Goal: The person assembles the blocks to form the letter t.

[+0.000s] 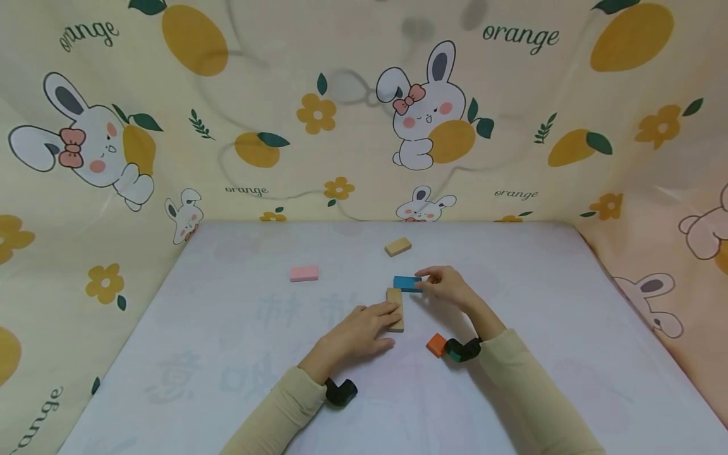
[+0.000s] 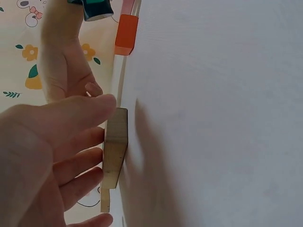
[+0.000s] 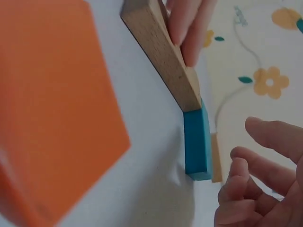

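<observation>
Fingers of my left hand (image 1: pixel 358 330) rest on a plain wooden block (image 1: pixel 396 309) lying lengthwise away from me. In the left wrist view these fingers look fairly straight along the wooden block (image 2: pixel 115 146). A blue block (image 1: pixel 405 284) lies crosswise at its far end, and the two touch in the right wrist view. My right hand (image 1: pixel 449 287) is at the right end of the blue block (image 3: pixel 196 144). Its thumb and fingers are loosely bent and spread apart, with a gap from the block in the right wrist view.
An orange block (image 1: pixel 436 345) lies near the right wrist and its black wrist camera (image 1: pixel 462 350). Farther back is another wooden block (image 1: pixel 398 246), and a pink block (image 1: pixel 304 273) sits to the left. A patterned cloth (image 1: pixel 364 126) rises behind the white table (image 1: pixel 227 404).
</observation>
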{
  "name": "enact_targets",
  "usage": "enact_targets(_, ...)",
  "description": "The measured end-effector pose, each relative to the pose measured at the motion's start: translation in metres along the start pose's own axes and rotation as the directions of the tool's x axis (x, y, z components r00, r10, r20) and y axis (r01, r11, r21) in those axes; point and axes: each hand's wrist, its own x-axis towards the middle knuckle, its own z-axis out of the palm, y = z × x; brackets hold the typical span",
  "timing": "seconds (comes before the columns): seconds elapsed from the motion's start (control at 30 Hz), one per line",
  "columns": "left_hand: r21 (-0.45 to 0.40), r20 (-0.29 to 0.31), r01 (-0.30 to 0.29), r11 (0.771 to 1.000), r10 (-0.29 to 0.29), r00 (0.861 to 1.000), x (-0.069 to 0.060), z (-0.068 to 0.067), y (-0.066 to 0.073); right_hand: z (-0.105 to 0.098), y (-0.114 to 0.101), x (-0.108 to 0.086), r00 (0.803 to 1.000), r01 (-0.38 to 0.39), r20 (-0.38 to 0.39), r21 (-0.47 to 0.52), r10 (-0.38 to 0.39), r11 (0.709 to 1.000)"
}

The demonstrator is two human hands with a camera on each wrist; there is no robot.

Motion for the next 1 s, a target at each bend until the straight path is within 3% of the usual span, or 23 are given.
enact_targets(0.13,0.009,-0.009,-0.013,1.0,0.013,1.0,-0.001,0.001,0.0,0.002,-0.004,-0.006,0.996,0.094,-0.001,-0.052,-0.095,0.994)
enact_targets(0.3,-0.002,-0.014,-0.02,1.0,0.02,1.0,-0.002,0.001,-0.001,0.006,-0.008,-0.013,0.988,0.15,-0.009,-0.125,-0.152,0.981)
enact_targets(0.5,-0.024,-0.029,-0.023,0.999,0.023,0.999,-0.004,0.001,-0.004,0.011,-0.008,-0.018,0.967,0.243,-0.018,-0.22,-0.253,0.945)
enact_targets(0.77,-0.058,-0.122,-0.045,0.997,0.037,0.992,-0.011,0.001,-0.015,0.02,-0.011,-0.028,0.922,0.359,-0.015,-0.339,-0.387,0.87)
enact_targets(1.0,-0.099,-0.216,-0.058,0.993,0.035,0.976,-0.014,0.004,-0.028,0.026,-0.016,-0.036,0.919,0.367,0.036,-0.437,-0.392,0.821)
